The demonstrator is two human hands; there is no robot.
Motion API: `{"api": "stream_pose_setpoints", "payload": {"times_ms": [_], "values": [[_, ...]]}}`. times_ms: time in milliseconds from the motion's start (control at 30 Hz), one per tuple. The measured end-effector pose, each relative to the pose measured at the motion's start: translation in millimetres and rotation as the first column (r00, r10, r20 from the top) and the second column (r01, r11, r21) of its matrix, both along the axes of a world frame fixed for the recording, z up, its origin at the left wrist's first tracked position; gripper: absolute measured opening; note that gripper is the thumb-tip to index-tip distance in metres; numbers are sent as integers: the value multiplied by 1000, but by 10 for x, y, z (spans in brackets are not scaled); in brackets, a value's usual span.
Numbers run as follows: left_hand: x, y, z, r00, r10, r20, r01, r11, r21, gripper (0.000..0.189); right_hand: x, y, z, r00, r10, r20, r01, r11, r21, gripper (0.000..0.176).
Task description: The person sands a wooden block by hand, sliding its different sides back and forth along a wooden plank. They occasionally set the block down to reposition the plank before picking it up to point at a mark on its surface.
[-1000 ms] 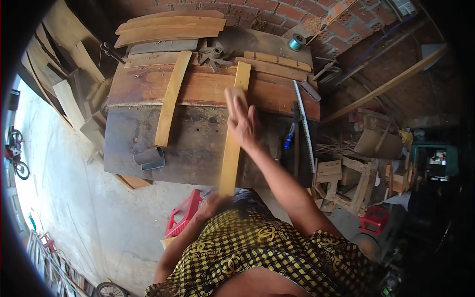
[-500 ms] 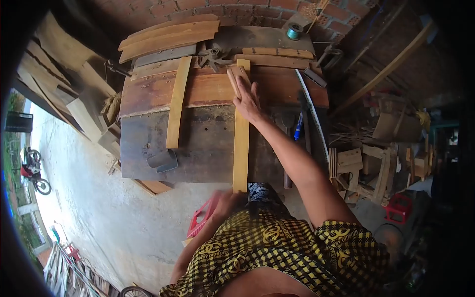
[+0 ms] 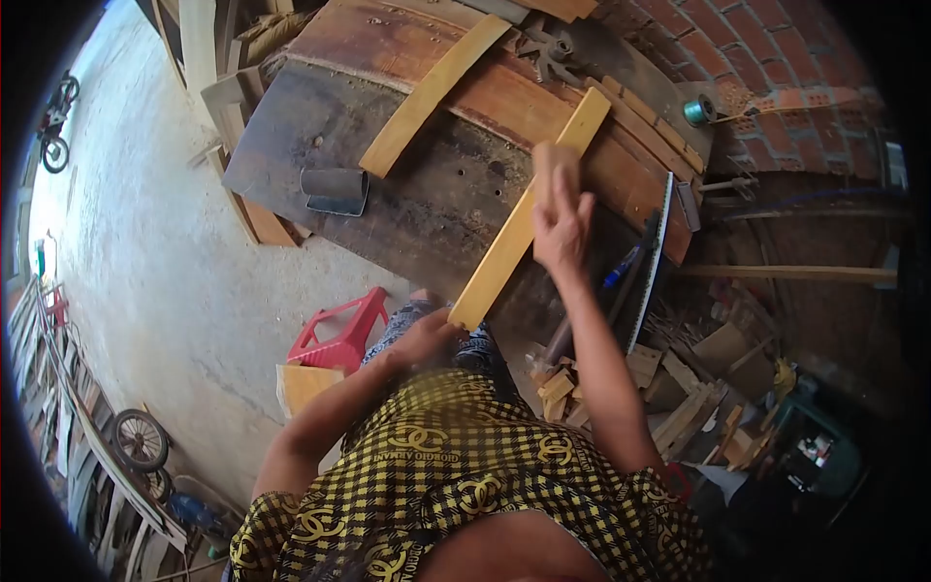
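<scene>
A long yellowish wooden plank [image 3: 524,228] lies slantwise across the workbench, its near end sticking out past the front edge. My left hand [image 3: 427,339] is closed at that near end, close to my lap. On the plank's upper half, my right hand [image 3: 562,233] presses a small wooden block [image 3: 556,163] with its fingers along it; the block is smeared by motion. To the left, a second wooden plank [image 3: 432,97] rests on the bench.
Around the workbench [image 3: 407,213] lie a curved dark metal piece [image 3: 333,191], a bladed metal part [image 3: 550,53], a blue pen [image 3: 621,267], a long metal ruler [image 3: 652,262] and a wire spool [image 3: 697,111]. A red stool [image 3: 339,335] stands left of my legs; wood scraps [image 3: 698,417] fill the right.
The view has turned and shifted, so the bench appears slanted. My right hand and block sit nearer along the plank than before, and my left hand now shows clearly at its near end.
</scene>
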State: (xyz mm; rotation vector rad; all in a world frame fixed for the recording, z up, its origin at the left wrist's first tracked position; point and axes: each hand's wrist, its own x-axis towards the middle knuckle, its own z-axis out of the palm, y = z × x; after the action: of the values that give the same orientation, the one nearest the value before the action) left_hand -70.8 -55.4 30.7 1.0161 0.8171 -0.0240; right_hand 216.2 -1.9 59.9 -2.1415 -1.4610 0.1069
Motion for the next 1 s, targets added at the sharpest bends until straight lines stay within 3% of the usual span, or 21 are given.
{"api": "stream_pose_setpoints", "payload": {"times_ms": [33, 167, 300, 433, 500, 533, 567, 633, 700, 733, 767, 867, 900, 933, 1000], "values": [[-3, -10, 11, 1000, 14, 8, -14, 1000, -14, 42, 191, 266, 15, 994, -106, -37, 105, 994, -31, 68], [1, -61, -4, 999, 46, 17, -47, 998, 39, 44, 921, 1084, -189, 979, -201, 29, 198, 978, 70, 67], [-31, -113, -167, 997, 53, 56, -57, 995, 75, 42, 893, 1125, -67, 969, -246, 18, 247, 968, -43, 68], [-48, -130, -278, 994, 53, 99, -66, 989, 133, 33, 289, 492, 59, 982, -185, -26, 181, 977, -111, 68], [-35, -90, -171, 992, 79, 98, -86, 994, 64, 34, -181, -49, 89, 998, -70, 7, 70, 982, -174, 70], [-37, -95, -220, 994, 54, 94, -61, 995, 81, 34, -446, -302, 164, 998, -22, -56, 9, 978, -210, 69], [-50, -103, -297, 996, 26, 87, -34, 995, 98, 35, -608, -579, 30, 995, 93, 35, -85, 980, -182, 74], [-65, -126, -400, 996, -5, 89, -7, 991, 132, 37, -998, -944, 130, 985, 162, -68, -174, 943, -283, 74], [-67, -109, -405, 991, 20, 133, -20, 1000, 2, 40, -1108, -1053, 128, 962, 261, -82, -272, 936, -222, 70], [-62, -110, -443, 993, -34, 116, 24, 996, 82, 42, -1056, -1005, 113, 954, 292, -72, -300, 937, -178, 70], [-54, -132, -461, 992, -34, 118, 25, 997, 78, 42, -959, -937, 101, 957, 284, -63, -291, 926, -240, 69], [-59, -125, -366, 993, -21, 112, 14, 998, 66, 43, -502, -347, 55, 984, 175, 13, -172, 975, -139, 70], [-63, -146, -332, 990, 25, 137, -32, 998, 55, 40, -306, -79, 53, 991, 114, 67, -107, 990, -97, 69], [-59, -159, -315, 985, 69, 161, -77, 996, 45, 38, -109, 209, 82, 1000, -5, 10, 6, 996, -93, 68], [-56, -171, -315, 990, 47, 132, -55, 997, 56, 39, 373, 721, -20, 983, -170, 65, 175, 982, -75, 69]]}}
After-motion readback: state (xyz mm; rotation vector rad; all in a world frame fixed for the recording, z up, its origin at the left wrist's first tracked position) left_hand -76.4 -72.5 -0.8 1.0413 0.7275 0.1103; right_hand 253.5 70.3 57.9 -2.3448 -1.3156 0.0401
